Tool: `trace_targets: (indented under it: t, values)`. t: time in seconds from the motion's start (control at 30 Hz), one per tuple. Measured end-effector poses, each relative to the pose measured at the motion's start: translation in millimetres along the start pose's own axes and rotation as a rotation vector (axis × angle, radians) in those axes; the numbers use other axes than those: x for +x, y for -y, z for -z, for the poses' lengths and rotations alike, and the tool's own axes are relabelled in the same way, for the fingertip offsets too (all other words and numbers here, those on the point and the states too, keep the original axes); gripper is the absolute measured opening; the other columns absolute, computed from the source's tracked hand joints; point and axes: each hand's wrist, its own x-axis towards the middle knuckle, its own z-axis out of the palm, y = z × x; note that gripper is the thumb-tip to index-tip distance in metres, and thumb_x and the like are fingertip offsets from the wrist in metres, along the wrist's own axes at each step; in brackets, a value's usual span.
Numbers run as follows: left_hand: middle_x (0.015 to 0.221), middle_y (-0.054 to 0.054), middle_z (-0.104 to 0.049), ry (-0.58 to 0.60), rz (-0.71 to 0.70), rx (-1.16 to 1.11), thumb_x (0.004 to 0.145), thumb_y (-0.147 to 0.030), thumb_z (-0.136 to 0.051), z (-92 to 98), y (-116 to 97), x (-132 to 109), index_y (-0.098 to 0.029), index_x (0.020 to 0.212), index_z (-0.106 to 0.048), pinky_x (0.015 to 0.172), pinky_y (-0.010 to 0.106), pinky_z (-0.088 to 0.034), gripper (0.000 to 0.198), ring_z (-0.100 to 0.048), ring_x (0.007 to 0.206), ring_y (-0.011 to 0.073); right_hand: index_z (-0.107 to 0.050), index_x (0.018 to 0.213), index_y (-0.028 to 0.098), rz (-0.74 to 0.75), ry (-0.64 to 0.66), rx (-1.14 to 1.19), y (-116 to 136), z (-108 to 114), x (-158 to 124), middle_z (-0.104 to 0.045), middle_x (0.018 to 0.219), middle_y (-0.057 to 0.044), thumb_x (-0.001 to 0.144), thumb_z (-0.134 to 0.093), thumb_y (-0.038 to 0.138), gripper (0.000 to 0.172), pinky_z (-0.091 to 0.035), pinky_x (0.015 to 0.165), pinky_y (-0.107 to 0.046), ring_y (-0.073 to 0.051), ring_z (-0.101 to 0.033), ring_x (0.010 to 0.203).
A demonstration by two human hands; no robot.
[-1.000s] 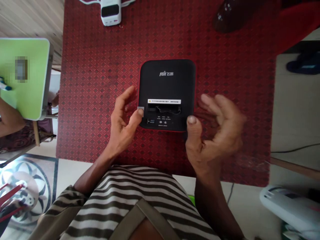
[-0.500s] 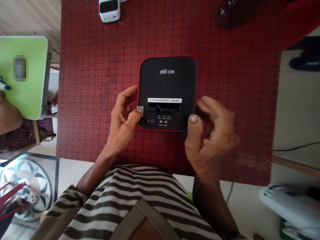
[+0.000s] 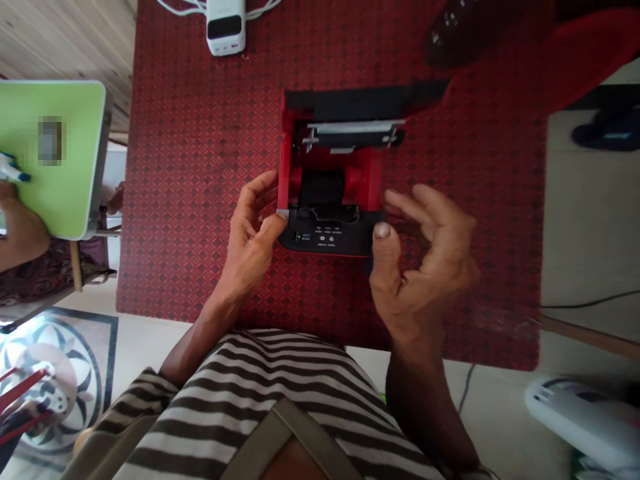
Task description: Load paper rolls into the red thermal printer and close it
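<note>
Two bare hands work at a black thermal receipt printer (image 3: 325,241) that sits on a red patterned cloth (image 3: 200,200) covering the bench. The left hand (image 3: 247,250) is narrowly closed on the printer's left side, its thumb pressed on a small grey tab (image 3: 282,214) at the edge, with the fingers curled just beside the red wall. The right hand (image 3: 425,267) is open and loosely curved, its thumb just beside the front right corner; contact there is hard to tell.

The printer's black lid (image 3: 365,103) stands open, folded back away from the person, and exposes a red compartment (image 3: 363,183). A dark rectangular block (image 3: 320,188) sits down in the middle of that compartment, with a thin black wire (image 3: 336,215) lying near its front edge. A metal bar (image 3: 350,127) runs across the far end, next to the lid hinge.

Farther up the cloth lies a white power bank (image 3: 226,27) with white cables, and a dark blurred object (image 3: 465,37) sits near the top right. To the left, a co-worker's hand (image 3: 20,230) rests at a green board (image 3: 60,200), near a blue-tipped pen (image 3: 13,169). A striped shirt (image 3: 260,407) fills the bottom of the view
</note>
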Motion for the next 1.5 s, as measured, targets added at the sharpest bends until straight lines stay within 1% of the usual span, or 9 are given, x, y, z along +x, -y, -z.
trace_targets:
  t: [0.17, 0.27, 0.4, 0.57, 0.77, 0.97, 1.1, 1.27, 1.5]
  values:
    - [0.177, 0.01, -0.082, -0.045, -0.062, 0.0, 0.125, -0.078, -0.071, -4.6, -0.6, 2.1, -0.042, 0.177, -0.065, 0.13, 0.056, -0.073, 0.063, -0.082, 0.163, 0.037, -0.085, 0.163, 0.042, 0.171, 0.088, -0.097, 4.4, 12.4, 32.0, -0.097, 0.149, -0.009, 0.128, -0.071, 0.019, 0.044, -0.073, 0.121, -0.057, -0.036, -0.094, 0.134]
    - [0.176, 0.011, -0.083, -0.047, -0.071, 0.026, 0.125, -0.078, -0.069, -4.7, -1.5, 1.5, -0.041, 0.177, -0.065, 0.13, 0.058, -0.072, 0.064, -0.082, 0.161, 0.0375, -0.09, 0.15, 0.035, 0.296, 0.281, -0.041, 1.0, 5.4, 58.5, -0.098, 0.142, -0.008, 0.129, -0.068, 0.019, 0.035, -0.075, 0.117, -0.054, -0.033, -0.093, 0.127]
    - [0.177, 0.011, -0.082, -0.066, -0.063, -0.058, 0.124, -0.073, -0.078, -5.3, 0.8, -1.1, -0.039, 0.174, -0.069, 0.131, 0.057, -0.072, 0.061, -0.081, 0.163, 0.0379, -0.091, 0.127, 0.025, 0.326, 0.587, -0.164, -4.1, -14.5, 94.7, -0.096, 0.132, -0.012, 0.124, -0.071, 0.018, 0.021, -0.073, 0.111, -0.051, -0.035, -0.091, 0.122]
    - [0.172, 0.011, -0.083, -0.113, -0.01, -0.19, 0.12, -0.073, -0.088, -10.4, -2.5, -4.6, -0.038, 0.169, -0.076, 0.132, 0.056, -0.071, 0.061, -0.082, 0.16, 0.0387, -0.088, 0.121, 0.022, 0.3, 0.823, -0.361, 8.6, -31.7, 123.3, -0.093, 0.122, -0.015, 0.12, -0.063, 0.012, 0.027, -0.07, 0.1, -0.049, -0.037, -0.09, 0.113]
    - [0.168, 0.011, -0.083, -0.149, 0.075, -0.246, 0.116, -0.081, -0.091, -15.5, -12.8, -7.5, -0.038, 0.164, -0.082, 0.133, 0.057, -0.069, 0.065, -0.081, 0.157, 0.0392, -0.088, 0.121, 0.022, 0.233, 0.839, -0.425, 5.8, -60.6, 122.4, -0.094, 0.13, -0.019, 0.11, -0.072, 0.01, 0.022, -0.069, 0.121, -0.064, -0.049, -0.091, 0.131]
    - [0.166, 0.012, -0.083, -0.144, 0.092, -0.237, 0.116, -0.081, -0.089, -16.0, -16.1, -8.6, -0.037, 0.163, -0.083, 0.134, 0.06, -0.066, 0.064, -0.08, 0.154, 0.0396, -0.086, 0.117, 0.025, 0.25, 0.804, -0.354, -18.9, -72.1, 123.2, -0.093, 0.125, -0.015, 0.105, -0.078, 0.013, 0.018, -0.068, 0.123, -0.064, -0.045, -0.089, 0.128]
    - [0.168, 0.012, -0.082, -0.138, 0.101, -0.251, 0.117, -0.079, -0.09, -16.0, -18.2, -8.8, -0.036, 0.163, -0.083, 0.136, 0.06, -0.064, 0.063, -0.078, 0.158, 0.0398, -0.085, 0.118, 0.026, 0.261, 0.744, -0.317, -24.4, -65.5, 123.3, -0.092, 0.123, -0.016, 0.105, -0.078, 0.021, 0.016, -0.07, 0.116, -0.066, -0.047, -0.089, 0.12]
    - [0.165, 0.013, -0.083, -0.139, 0.101, -0.24, 0.116, -0.081, -0.09, -14.8, -19.0, -8.9, -0.035, 0.163, -0.083, 0.131, 0.058, -0.067, 0.066, -0.08, 0.152, 0.0384, -0.083, 0.115, 0.029, 0.299, 0.656, -0.291, -12.3, -50.2, 116.4, -0.091, 0.119, -0.016, 0.107, -0.074, 0.02, 0.015, -0.071, 0.118, -0.064, -0.045, -0.088, 0.126]
    - [0.164, 0.012, -0.084, -0.153, 0.095, -0.222, 0.116, -0.084, -0.09, -14.2, -17.8, -9.0, -0.036, 0.162, -0.084, 0.131, 0.058, -0.071, 0.066, -0.082, 0.152, 0.0385, -0.089, 0.123, 0.026, 0.359, 0.612, -0.228, 12.1, 0.8, 114.2, -0.095, 0.118, -0.013, 0.113, -0.078, 0.024, 0.015, -0.078, 0.103, -0.06, -0.043, -0.092, 0.118]
